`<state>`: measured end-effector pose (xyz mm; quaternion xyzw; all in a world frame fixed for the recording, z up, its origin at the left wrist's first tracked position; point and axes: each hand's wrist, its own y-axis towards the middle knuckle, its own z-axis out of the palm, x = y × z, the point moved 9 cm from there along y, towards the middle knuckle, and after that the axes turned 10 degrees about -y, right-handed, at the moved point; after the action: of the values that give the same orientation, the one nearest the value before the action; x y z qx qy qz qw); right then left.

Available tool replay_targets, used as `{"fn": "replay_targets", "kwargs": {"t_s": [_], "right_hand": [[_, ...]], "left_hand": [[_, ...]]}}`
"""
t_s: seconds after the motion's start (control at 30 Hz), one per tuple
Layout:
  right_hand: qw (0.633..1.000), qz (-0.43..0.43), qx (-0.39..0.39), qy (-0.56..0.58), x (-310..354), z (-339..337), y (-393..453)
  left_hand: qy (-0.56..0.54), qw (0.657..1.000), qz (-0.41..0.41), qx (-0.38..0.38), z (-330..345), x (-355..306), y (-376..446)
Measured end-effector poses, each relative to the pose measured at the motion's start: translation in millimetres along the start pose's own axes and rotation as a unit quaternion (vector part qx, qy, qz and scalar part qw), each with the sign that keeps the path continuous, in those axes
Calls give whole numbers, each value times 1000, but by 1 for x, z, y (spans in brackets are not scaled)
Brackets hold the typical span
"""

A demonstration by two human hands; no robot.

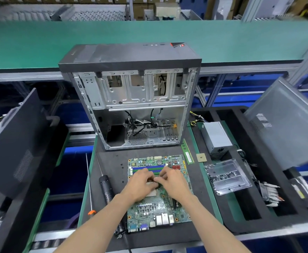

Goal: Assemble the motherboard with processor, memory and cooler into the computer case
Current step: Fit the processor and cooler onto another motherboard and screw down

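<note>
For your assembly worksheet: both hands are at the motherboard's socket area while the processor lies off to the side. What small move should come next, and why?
Probably finish opening the socket, then reach for the processor. Both the left hand and right hand pinch at the socket on the motherboard, while the processor lies beside the memory stick, not yet fitted.

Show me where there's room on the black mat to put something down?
Bare mat lies between the electric screwdriver and the motherboard. The mat's right edge is crowded: memory stick and processor. Both hands, left hand and right hand, cover the board's middle.
</note>
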<state>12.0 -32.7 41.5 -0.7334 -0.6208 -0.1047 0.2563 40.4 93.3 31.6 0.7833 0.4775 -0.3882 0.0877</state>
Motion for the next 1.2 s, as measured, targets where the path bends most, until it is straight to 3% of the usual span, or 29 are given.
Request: {"fn": "replay_targets", "kwargs": {"t_s": [0.13, 0.23, 0.33, 0.53, 0.73, 1.0, 1.2], "right_hand": [[996, -10, 9, 83, -6, -10, -1], [992, 33, -72, 100, -34, -40, 0], [989, 72, -105, 75, -63, -58, 3], [995, 55, -85, -17, -80, -67, 9], [986, 68, -126, -83, -104, -91, 17], [973, 48, -24, -226, -115, -91, 44], [949, 18, -11, -315, -117, -84, 61]], "left_hand": [[-13, 999, -6, -44, -1, 1, 2], [-51, 998, -23, -41, -1, 7, 4], [-68, 997, -36, -26, -1, 7, 3], [-86, 995, -43, -6, -3, 3, 5], [-83, 996, -41, 6, 1, 7, 8], [-90, 995, -34, 4, 0, 9, 10], [-82, 996, -28, 5, 0, 10, 11]]}}
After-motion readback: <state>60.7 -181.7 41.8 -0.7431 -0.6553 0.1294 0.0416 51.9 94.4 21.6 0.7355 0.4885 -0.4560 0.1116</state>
